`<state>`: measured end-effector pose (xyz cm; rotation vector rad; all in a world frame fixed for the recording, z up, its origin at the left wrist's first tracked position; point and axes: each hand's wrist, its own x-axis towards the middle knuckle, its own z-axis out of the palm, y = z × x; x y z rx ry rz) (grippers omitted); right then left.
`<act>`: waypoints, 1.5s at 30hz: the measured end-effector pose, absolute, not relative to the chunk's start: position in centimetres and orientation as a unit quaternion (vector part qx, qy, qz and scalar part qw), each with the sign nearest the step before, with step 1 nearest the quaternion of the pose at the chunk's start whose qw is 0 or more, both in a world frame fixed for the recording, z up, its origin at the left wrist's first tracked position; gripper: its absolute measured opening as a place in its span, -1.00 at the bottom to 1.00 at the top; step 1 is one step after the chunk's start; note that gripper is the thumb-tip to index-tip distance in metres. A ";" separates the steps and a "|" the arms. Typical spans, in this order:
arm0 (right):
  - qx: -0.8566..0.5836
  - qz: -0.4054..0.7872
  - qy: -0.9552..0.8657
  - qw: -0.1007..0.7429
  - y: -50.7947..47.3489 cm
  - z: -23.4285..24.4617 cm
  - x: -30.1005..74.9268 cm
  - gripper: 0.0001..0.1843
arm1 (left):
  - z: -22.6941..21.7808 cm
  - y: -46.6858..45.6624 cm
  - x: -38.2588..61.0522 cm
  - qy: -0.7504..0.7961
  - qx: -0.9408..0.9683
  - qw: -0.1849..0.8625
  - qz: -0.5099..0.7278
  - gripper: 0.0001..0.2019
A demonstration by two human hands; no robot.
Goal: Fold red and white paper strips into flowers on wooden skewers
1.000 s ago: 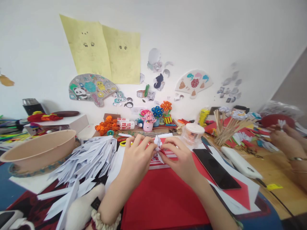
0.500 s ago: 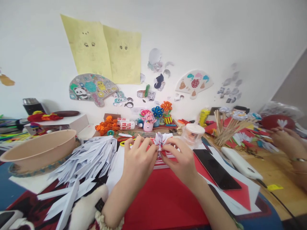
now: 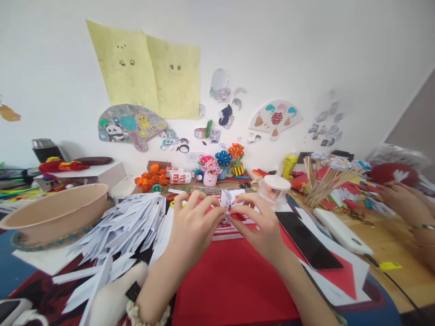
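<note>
A small white folded paper flower [image 3: 228, 200] with dark lines at its centre is held between my two hands. My left hand [image 3: 195, 217] pinches its left side with thumb and forefinger. From the right, my right hand [image 3: 260, 222] grips it with thumb and fingertips. Behind and below the flower lies a red-and-white striped stack [image 3: 227, 234]. A red sheet [image 3: 234, 276] spreads under my wrists. Left of my left hand lies a heap of folded white paper strips [image 3: 125, 222].
A beige basin [image 3: 56, 208] stands at the left. To the right are a black phone [image 3: 309, 240], a white power bank [image 3: 341, 231] and a lidded cup [image 3: 275, 188]. Wooden sticks with paper flowers [image 3: 328, 181] stand further right. Another person's hands [image 3: 401, 199] work at the right edge.
My hands have shifted slightly, and the paper flower has turned a little, its petals more spread. At the right, the other person's hands and white paper piece moved slightly.
</note>
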<state>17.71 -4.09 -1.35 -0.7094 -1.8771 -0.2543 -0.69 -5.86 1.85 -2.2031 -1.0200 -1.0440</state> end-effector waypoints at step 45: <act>-0.279 -0.335 -0.699 0.567 -4.7 -1.3 16.2 -0.85 | 0.0 -6.2 0.8 -0.328 -0.717 0.407 -0.461 -0.94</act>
